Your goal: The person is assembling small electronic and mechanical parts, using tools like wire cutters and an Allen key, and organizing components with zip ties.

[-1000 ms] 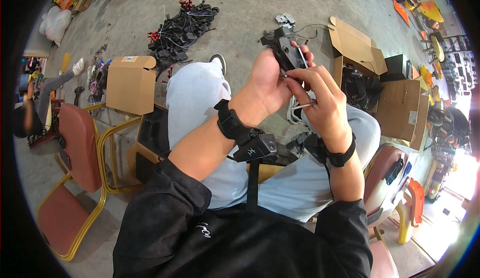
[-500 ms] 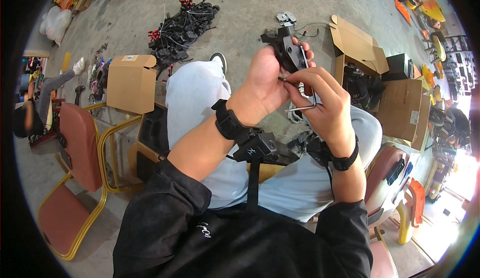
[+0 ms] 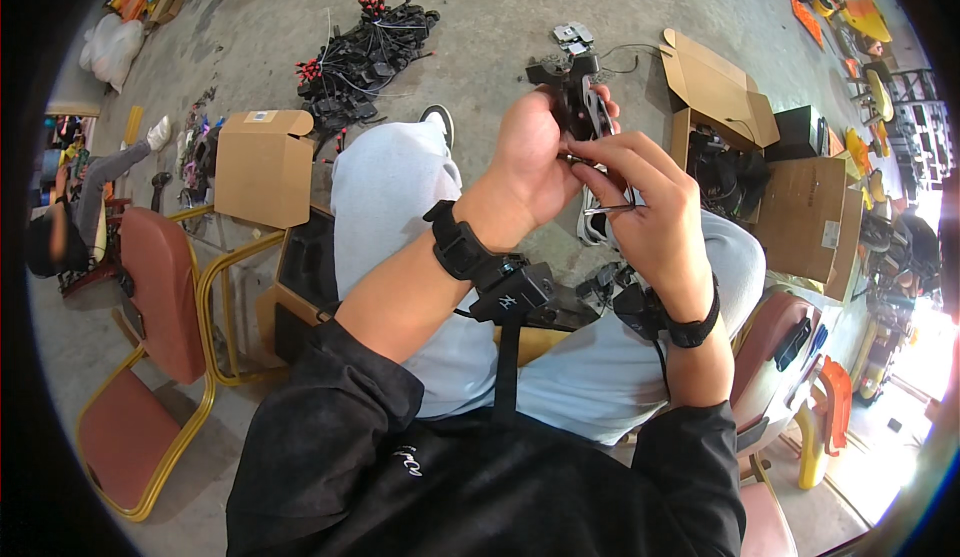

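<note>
My left hand (image 3: 527, 162) is closed around a black moulded part (image 3: 580, 97) with a knobbed upper end, held above my knees. Its exact kind I cannot make out. At the left palm, the thumb and fingertips of my right hand (image 3: 655, 197) pinch a small dark bolt-like piece (image 3: 573, 158) close to the part's lower end. An L-shaped metal hex key (image 3: 612, 209) is also tucked in the right hand, its silver arm sticking out below the fingers. The contact between bolt and part is hidden by my fingers.
A heap of black parts with red-tipped cables (image 3: 365, 67) lies on the floor ahead. Open cardboard boxes stand left (image 3: 262, 167) and right (image 3: 800, 219). Beyond my hands lies a small silver part (image 3: 573, 37). A red chair (image 3: 160, 292) is at left; another person sits far left.
The black part has turned in my left hand, showing a narrower side. My right fingers have moved slightly up against it, and the hex key has shifted and tilted in the right hand.
</note>
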A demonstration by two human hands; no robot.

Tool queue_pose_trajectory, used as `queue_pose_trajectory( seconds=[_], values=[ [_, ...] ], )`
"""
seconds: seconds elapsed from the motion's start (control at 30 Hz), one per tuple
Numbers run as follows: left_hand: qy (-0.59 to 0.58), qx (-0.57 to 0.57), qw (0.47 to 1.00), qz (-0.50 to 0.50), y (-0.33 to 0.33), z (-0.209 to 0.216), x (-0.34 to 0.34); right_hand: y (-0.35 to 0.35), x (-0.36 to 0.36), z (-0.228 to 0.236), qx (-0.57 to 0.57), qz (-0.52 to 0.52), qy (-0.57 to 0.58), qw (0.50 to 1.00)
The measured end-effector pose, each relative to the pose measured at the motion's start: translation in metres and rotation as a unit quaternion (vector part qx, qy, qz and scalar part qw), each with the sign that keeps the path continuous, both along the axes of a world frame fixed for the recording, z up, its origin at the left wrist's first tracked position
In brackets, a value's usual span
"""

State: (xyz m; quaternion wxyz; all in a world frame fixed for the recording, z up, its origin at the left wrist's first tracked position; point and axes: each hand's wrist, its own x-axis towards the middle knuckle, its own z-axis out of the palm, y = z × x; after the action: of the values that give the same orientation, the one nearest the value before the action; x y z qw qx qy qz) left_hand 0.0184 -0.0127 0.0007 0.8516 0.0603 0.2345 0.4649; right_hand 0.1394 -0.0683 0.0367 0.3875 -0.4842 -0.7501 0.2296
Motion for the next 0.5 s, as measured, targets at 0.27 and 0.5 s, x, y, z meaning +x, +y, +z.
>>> queue_pose_trajectory(
  seconds=[0.27,0.5],
  values=[
    [0.059,-0.002,0.998,0.009,-0.004,0.009,0.004,-0.002,-0.003,0.002,-0.005,-0.026,-0.013,1.0],
    [0.059,-0.028,0.996,0.053,0.004,-0.006,0.004,0.0,0.002,0.002,0.051,-0.055,-0.017,0.997]
  ],
)
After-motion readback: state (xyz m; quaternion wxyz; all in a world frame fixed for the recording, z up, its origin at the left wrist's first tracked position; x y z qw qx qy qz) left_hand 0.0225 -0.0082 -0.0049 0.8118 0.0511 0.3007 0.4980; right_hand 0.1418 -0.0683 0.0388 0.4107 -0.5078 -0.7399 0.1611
